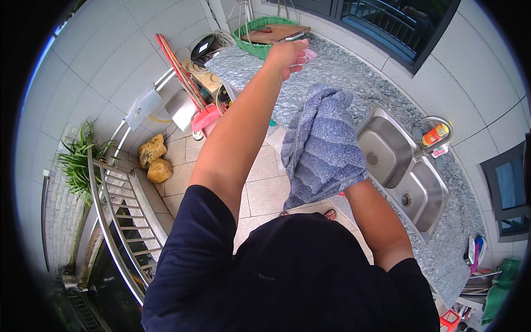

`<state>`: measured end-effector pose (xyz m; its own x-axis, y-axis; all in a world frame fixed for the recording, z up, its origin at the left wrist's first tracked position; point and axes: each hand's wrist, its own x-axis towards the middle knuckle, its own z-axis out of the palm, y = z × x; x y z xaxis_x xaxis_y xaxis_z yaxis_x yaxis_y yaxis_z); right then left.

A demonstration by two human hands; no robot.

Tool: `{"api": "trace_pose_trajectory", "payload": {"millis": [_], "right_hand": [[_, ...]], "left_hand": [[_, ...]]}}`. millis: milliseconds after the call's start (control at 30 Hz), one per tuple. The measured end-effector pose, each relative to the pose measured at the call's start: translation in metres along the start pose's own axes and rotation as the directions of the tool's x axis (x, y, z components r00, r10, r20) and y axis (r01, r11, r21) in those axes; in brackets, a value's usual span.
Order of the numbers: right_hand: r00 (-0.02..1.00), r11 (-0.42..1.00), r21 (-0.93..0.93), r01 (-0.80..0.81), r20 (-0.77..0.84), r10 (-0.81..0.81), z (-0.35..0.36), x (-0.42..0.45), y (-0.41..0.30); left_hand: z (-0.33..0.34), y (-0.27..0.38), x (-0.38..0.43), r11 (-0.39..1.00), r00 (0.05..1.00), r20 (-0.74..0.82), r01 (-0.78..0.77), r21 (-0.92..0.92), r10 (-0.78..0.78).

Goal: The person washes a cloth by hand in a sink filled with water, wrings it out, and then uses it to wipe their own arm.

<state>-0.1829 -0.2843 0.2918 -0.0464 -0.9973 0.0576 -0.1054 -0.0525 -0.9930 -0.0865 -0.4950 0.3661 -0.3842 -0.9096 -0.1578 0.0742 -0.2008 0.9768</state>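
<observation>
My left hand [289, 59] reaches far out over the grey granite counter [286, 93], its fingers curved and slightly apart. A small pink cloth [309, 55] shows between the thumb and fingers; whether they grip it is not clear. On my right forearm the wrist disappears beneath a blue-grey striped towel [325, 145]. That towel is bunched upward over my right hand, which it hides, and one corner hangs down towards my body. Just beyond the left fingertips stands a green woven basket [259, 50] with a wooden board [276, 34] lying across it.
A steel double sink [408, 182] with a curved faucet [433, 146] is set into the counter at right, an orange bottle [435, 133] beside it. Left are a pink dustpan [209, 118], red poles [178, 66], two rocks [155, 157] and a metal railing [120, 207].
</observation>
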Motion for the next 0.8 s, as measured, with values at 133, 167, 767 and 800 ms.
{"api": "trace_pose_trajectory", "payload": {"millis": [133,167,767,800], "right_hand": [[0.947,0.897,-0.319,0.308,0.007,-0.322,0.003,-0.001,-0.030],[0.911,0.832,-0.392,0.392,0.035,-0.412,0.001,-0.004,-0.037],[0.602,0.188,-0.740,0.646,0.343,-0.721,-0.029,0.054,-0.004],[0.626,0.177,-0.762,0.623,0.350,-0.698,-0.038,0.063,-0.007]], "left_hand": [[-0.012,-0.030,0.033,0.956,0.931,-0.336,0.045,-0.292,-0.146],[0.004,-0.035,0.031,0.959,0.923,-0.352,0.052,-0.279,-0.152],[0.073,-0.121,-0.001,0.914,0.913,-0.145,0.349,-0.206,-0.381],[0.074,-0.127,-0.003,0.927,0.921,-0.145,0.341,-0.154,-0.362]]}}
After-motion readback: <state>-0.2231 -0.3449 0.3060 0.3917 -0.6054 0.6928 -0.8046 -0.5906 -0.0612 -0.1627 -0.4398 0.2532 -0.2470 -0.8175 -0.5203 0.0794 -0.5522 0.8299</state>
